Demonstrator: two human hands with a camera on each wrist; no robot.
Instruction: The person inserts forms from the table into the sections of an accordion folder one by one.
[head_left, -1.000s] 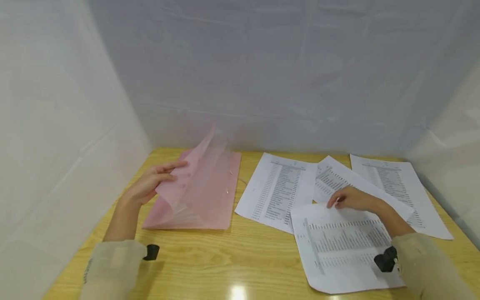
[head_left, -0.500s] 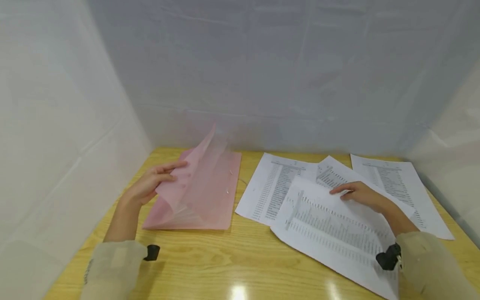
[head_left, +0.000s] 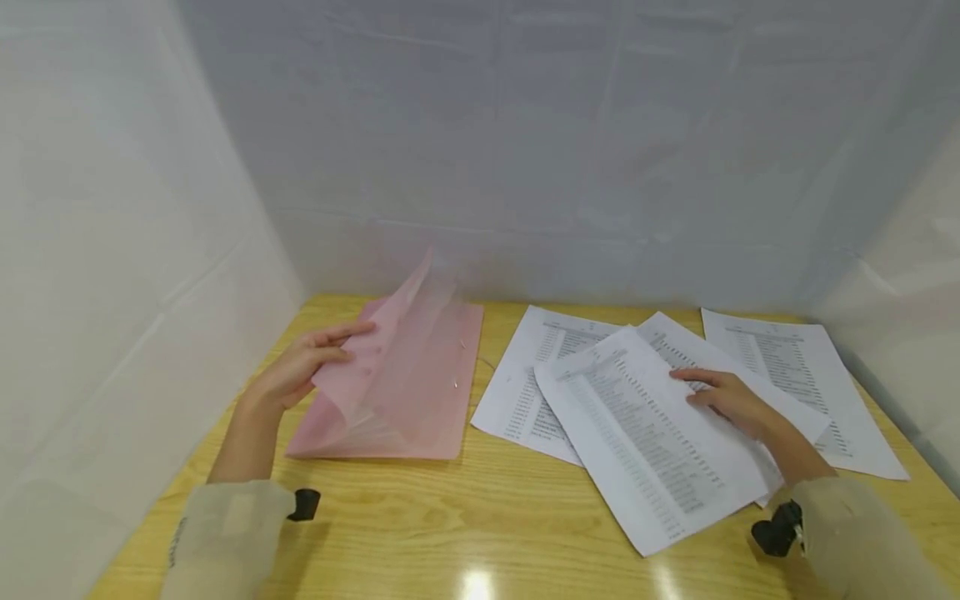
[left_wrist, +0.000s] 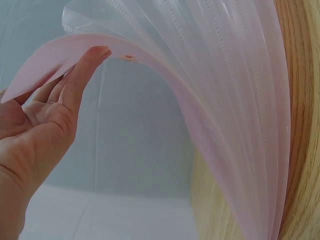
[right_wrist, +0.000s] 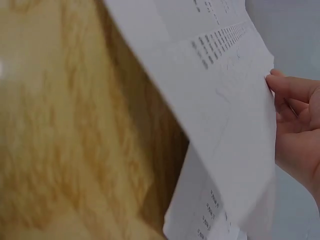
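Observation:
A pink folder (head_left: 438, 421) lies partly open on the left of the table, its front cover (left_wrist: 107, 45) bent upward. My left hand (head_left: 296, 367) pinches that cover at its free edge. Clear plastic sleeves (left_wrist: 220, 75) fan out beside it in the left wrist view. On the right, my right hand (head_left: 735, 407) pinches a printed sheet of paper (head_left: 637, 442) by its edge, between thumb and fingers. The sheet slants across other printed pages; in the right wrist view its near part (right_wrist: 200, 110) stands off the wooden surface.
Other printed sheets overlap around the held one: a left sheet (head_left: 510, 392), a middle sheet (head_left: 780, 404) and a far right sheet (head_left: 847, 400). Pale sheeting walls (head_left: 525, 167) enclose the wooden table (head_left: 420, 525) at the back and sides.
My right hand has turned the held sheet from sideways to lengthwise, its print now running toward me, and has shifted slightly right. My left hand and the folder have stayed in place.

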